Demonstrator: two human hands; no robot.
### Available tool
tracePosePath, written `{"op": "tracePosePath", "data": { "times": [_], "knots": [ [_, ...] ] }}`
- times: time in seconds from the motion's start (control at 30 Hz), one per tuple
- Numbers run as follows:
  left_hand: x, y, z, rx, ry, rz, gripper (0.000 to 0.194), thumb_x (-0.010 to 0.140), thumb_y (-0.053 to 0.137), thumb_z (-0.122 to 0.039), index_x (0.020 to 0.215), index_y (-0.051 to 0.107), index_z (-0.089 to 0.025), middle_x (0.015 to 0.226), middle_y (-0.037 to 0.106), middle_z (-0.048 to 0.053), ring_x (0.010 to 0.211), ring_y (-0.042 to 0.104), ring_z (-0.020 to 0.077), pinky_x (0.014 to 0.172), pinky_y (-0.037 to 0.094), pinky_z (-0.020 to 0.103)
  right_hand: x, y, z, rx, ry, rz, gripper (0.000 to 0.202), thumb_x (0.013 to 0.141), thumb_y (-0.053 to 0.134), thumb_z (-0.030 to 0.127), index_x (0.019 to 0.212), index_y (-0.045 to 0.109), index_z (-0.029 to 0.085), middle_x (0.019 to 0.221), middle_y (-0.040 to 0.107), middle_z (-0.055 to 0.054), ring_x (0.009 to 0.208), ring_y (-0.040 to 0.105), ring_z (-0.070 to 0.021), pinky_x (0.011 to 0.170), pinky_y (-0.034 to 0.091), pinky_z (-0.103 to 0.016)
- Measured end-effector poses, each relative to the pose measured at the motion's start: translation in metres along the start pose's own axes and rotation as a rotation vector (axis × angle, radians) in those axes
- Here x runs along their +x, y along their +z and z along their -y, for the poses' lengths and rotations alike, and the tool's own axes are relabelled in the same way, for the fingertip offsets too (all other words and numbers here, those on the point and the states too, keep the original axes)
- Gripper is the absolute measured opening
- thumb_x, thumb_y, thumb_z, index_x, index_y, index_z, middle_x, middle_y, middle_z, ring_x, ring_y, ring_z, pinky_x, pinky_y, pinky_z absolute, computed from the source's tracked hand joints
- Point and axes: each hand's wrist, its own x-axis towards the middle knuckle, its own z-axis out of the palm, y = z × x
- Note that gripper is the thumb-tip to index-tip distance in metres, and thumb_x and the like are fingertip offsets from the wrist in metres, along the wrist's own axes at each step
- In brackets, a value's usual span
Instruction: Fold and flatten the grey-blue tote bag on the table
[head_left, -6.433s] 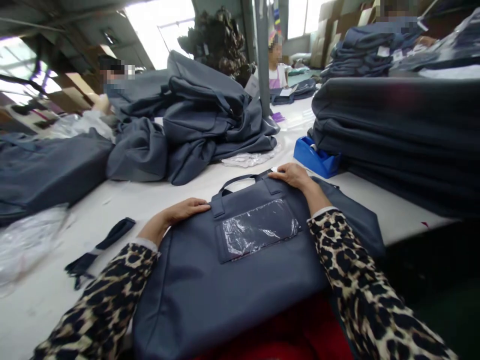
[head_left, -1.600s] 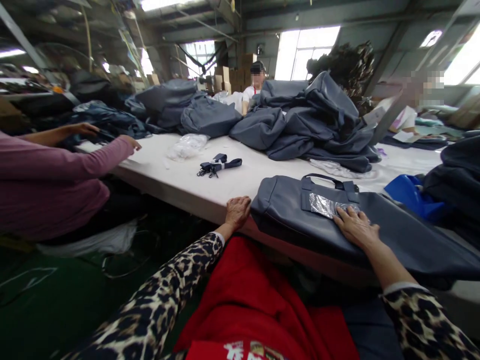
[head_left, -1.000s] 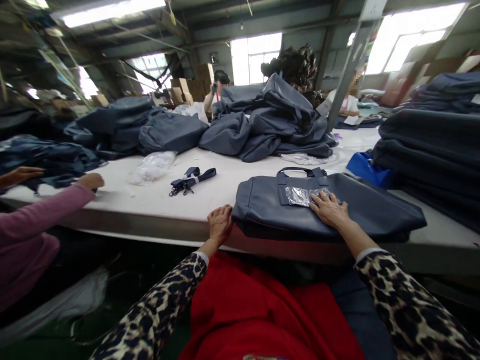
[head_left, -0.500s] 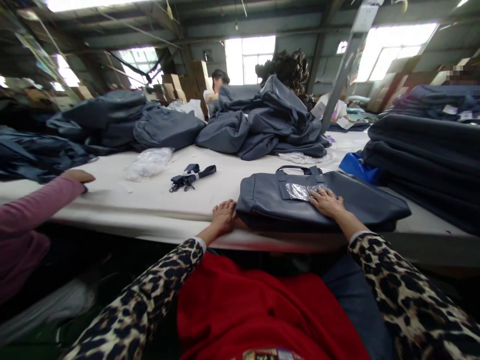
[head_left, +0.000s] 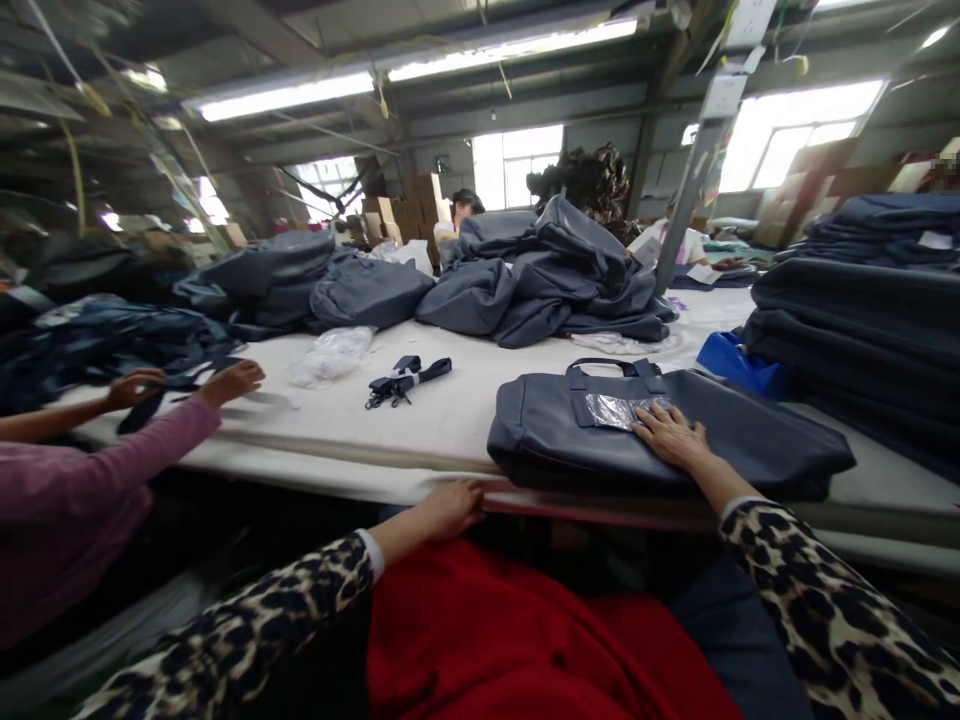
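A dark blue-grey travel bag [head_left: 555, 440] lies on its side near the table's front edge, its handle [head_left: 611, 368] toward the back. My right hand [head_left: 673, 435] rests on top of it, fingers spread, the fingertips over a shiny clear plastic-wrapped patch [head_left: 611, 411]. Just off the bag's lower left corner, at the cloth-covered table edge, is my left hand [head_left: 452, 507]. Its fingers bend down and are partly hidden, so what they touch is unclear. Beyond it lies a bundled dark shoulder strap [head_left: 409, 380] with metal hooks and a pale band.
Left, a co-worker's hands [head_left: 229, 383] handle dark strips beside a dark pile [head_left: 112, 345]. A clear plastic bundle [head_left: 334, 355] lies on the white table [head_left: 315, 430]. Several bags [head_left: 540, 290] are heaped behind; a folded stack [head_left: 862, 340] and blue bag [head_left: 735, 362] stand right.
My left hand has drawn back from beside the bag and down to the table edge. My right hand stays on the bag. The co-worker's second hand has come into view; the camera has tilted up.
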Motion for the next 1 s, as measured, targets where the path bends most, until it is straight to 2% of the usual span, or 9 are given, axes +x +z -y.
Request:
{"op": "tracePosePath", "data": {
  "times": [0.17, 0.4, 0.5, 0.6, 0.67, 0.77, 0.87, 0.93, 1.0],
  "knots": [
    [0.035, 0.030, 0.001, 0.034, 0.043, 0.148, 0.063, 0.083, 0.070, -0.030, 0.142, 0.048, -0.023, 0.149, 0.048, 0.011, 0.139, 0.042, 0.0297, 0.115, 0.034, 0.041, -0.003, 0.002, 0.001, 0.009, 0.005, -0.007, 0.060, 0.097, 0.022, 0.058, 0.152, 0.031, 0.036, 0.164, 0.022, -0.003, 0.148, 0.018, -0.0359, 0.110, 0.022, -0.067],
    [0.053, 0.042, -0.014, 0.059, 0.022, 0.242, 0.066, 0.085, 0.067, -0.030, 0.146, 0.044, -0.022, 0.147, 0.049, 0.017, 0.135, 0.046, 0.0365, 0.109, 0.040, 0.051, -0.003, 0.010, 0.002, -0.008, 0.012, -0.029, 0.059, 0.099, 0.021, 0.059, 0.153, 0.029, 0.037, 0.164, 0.019, -0.002, 0.148, 0.015, -0.0343, 0.111, 0.018, -0.065],
    [0.055, 0.015, -0.040, 0.016, 0.087, 0.272, 0.052, 0.079, 0.074, -0.033, 0.129, 0.063, -0.021, 0.133, 0.061, 0.016, 0.125, 0.056, 0.0370, 0.103, 0.047, 0.047, -0.006, 0.008, 0.003, -0.033, -0.001, -0.040, 0.057, 0.099, 0.023, 0.057, 0.152, 0.031, 0.036, 0.163, 0.022, -0.003, 0.148, 0.018, -0.0350, 0.110, 0.021, -0.065],
    [0.057, -0.042, -0.079, -0.243, 0.324, 0.263, 0.028, 0.092, 0.060, -0.041, 0.115, 0.069, -0.028, 0.107, 0.074, 0.004, 0.100, 0.070, 0.0230, 0.087, 0.054, 0.029, -0.009, 0.005, 0.004, -0.062, -0.023, -0.057, 0.056, 0.100, 0.024, 0.055, 0.151, 0.034, 0.035, 0.162, 0.027, -0.005, 0.146, 0.023, -0.0354, 0.108, 0.025, -0.065],
    [0.066, -0.088, -0.103, -0.523, 0.516, 0.128, 0.029, 0.100, 0.046, -0.041, 0.115, 0.067, -0.027, 0.102, 0.074, 0.001, 0.090, 0.070, 0.0154, 0.080, 0.052, 0.021, -0.010, 0.005, 0.006, -0.080, -0.039, -0.070, 0.056, 0.100, 0.025, 0.055, 0.151, 0.035, 0.035, 0.161, 0.029, -0.006, 0.145, 0.025, -0.0354, 0.106, 0.028, -0.065],
    [0.101, -0.141, -0.113, -0.533, 0.554, -0.196, 0.033, 0.103, 0.039, -0.038, 0.122, 0.063, -0.025, 0.118, 0.069, 0.004, 0.109, 0.064, 0.0165, 0.097, 0.047, 0.026, -0.011, 0.004, 0.005, -0.105, -0.054, -0.083, 0.057, 0.100, 0.025, 0.054, 0.152, 0.033, 0.033, 0.161, 0.028, -0.007, 0.145, 0.025, -0.0363, 0.105, 0.028, -0.066],
    [0.152, -0.144, -0.087, -0.286, 0.412, -0.260, 0.048, 0.100, 0.046, -0.045, 0.144, 0.046, -0.026, 0.151, 0.046, 0.009, 0.141, 0.038, 0.0269, 0.119, 0.023, 0.050, -0.012, 0.001, -0.005, -0.115, -0.075, -0.063, 0.057, 0.100, 0.026, 0.055, 0.153, 0.032, 0.034, 0.161, 0.028, -0.006, 0.146, 0.025, -0.0351, 0.107, 0.029, -0.064],
    [0.178, -0.119, -0.062, -0.182, 0.288, -0.105, 0.060, 0.098, 0.046, -0.052, 0.151, 0.034, -0.027, 0.160, 0.029, 0.011, 0.149, 0.022, 0.0328, 0.118, 0.013, 0.062, -0.012, 0.000, -0.017, -0.118, -0.128, -0.053, 0.058, 0.099, 0.028, 0.057, 0.153, 0.029, 0.036, 0.162, 0.026, -0.003, 0.147, 0.023, -0.0316, 0.110, 0.028, -0.058],
    [0.190, -0.090, -0.042, -0.176, 0.230, -0.024, 0.063, 0.100, 0.036, -0.056, 0.156, 0.021, -0.029, 0.164, 0.016, 0.009, 0.151, 0.013, 0.0315, 0.118, 0.009, 0.062, -0.012, 0.002, -0.029, -0.125, -0.192, -0.069, 0.058, 0.099, 0.029, 0.057, 0.154, 0.027, 0.036, 0.163, 0.023, -0.001, 0.149, 0.020, -0.0283, 0.115, 0.025, -0.052]
  ]
}}
